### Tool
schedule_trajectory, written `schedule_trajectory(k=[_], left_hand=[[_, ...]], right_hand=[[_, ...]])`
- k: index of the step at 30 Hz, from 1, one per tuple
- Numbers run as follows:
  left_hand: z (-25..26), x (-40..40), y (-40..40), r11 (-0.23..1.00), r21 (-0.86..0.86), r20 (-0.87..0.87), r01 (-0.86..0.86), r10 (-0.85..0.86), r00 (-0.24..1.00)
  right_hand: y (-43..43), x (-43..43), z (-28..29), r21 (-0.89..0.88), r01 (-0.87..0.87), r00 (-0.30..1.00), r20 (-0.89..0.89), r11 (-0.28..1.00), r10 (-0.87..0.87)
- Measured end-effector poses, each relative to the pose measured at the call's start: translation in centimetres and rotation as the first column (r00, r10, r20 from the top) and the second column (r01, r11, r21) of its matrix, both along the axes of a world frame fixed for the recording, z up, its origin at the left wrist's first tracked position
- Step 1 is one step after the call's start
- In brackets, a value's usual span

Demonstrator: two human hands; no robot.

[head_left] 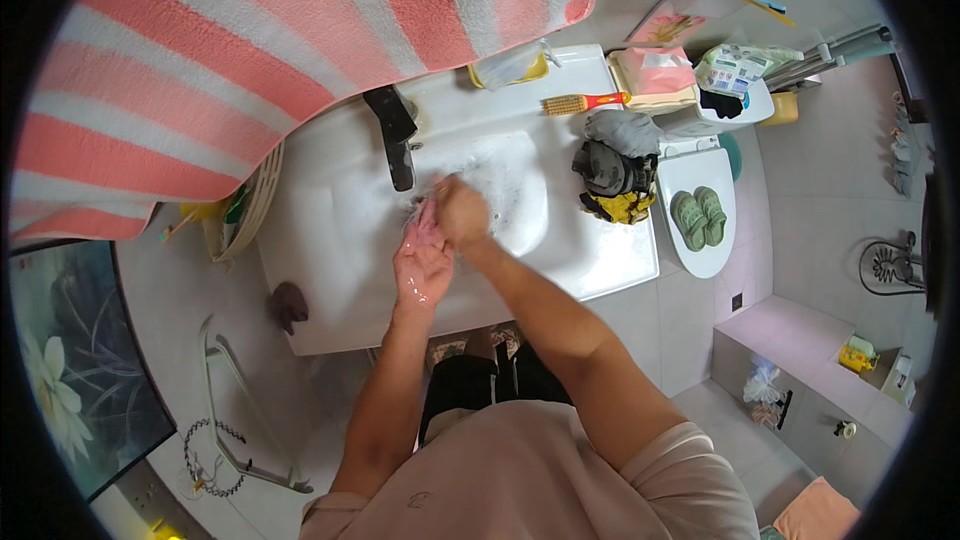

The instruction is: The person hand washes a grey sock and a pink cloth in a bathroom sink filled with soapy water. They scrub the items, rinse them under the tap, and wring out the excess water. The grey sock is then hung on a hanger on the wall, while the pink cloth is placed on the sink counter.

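Observation:
A small wet pink cloth (pixel 426 221) with suds on it is bunched between my two hands, over the left part of the white washbasin (pixel 529 217). My left hand (pixel 424 270) is turned palm up, wet and shiny to the wrist, with the cloth lying along its fingers. Closed like a fist, my right hand (pixel 461 211) presses on the cloth from above and hides part of it. Just beyond the hands stands a dark faucet (pixel 397 142). Foamy water (pixel 499 165) covers the basin's bottom.
To the right, a pile of clothes (pixel 619 165) sits on the counter near a scrub brush (pixel 585 103). A dark cloth (pixel 289 307) lies at the left corner. Green clogs (pixel 699 219) rest on the toilet lid (pixel 712 262). A striped towel (pixel 315 15) hangs across the upper left.

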State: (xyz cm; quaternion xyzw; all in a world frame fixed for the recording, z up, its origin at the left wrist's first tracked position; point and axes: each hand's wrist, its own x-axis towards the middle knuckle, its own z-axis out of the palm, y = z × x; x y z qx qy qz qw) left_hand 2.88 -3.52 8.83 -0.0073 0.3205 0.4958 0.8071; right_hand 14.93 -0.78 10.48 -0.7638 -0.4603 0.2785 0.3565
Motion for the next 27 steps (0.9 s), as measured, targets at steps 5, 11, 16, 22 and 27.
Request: schedule_trajectory(k=[5, 11, 16, 22, 27], left_hand=[[-0.5, 0.3, -0.6, 0.964, -0.265, -0.285, -0.030, -0.049, 0.957], [-4.6, -1.3, 1.2, 0.955, -0.135, -0.214, 0.264, -0.288, 0.933], [-5.4, -1.6, 2.7, 0.950, 0.286, 0.248, 0.122, -0.197, 0.949], [-1.4, -0.1, 3.3, 0.977, -0.213, -0.092, 0.032, -0.053, 0.994], [-0.1, -0.7, 3.6, 0.944, 0.056, -0.275, 0.327, -0.300, 0.913]], right_hand=[[-0.2, 4.9, -13.5, -0.156, 0.345, 0.896, -0.238, 0.925, -0.374], [-10.9, -5.6, -5.3, 0.098, -0.049, 0.908, -0.410, 0.994, 0.085], [-5.6, -5.1, 8.0, 0.045, -0.457, 0.880, -0.124, 0.888, 0.459], [-1.7, -3.4, 3.7, 0.131, -0.178, 0.975, 0.157, 0.975, 0.157], [-2.7, -4.1, 2.5, 0.116, -0.265, 0.962, 0.100, 0.957, 0.254]])
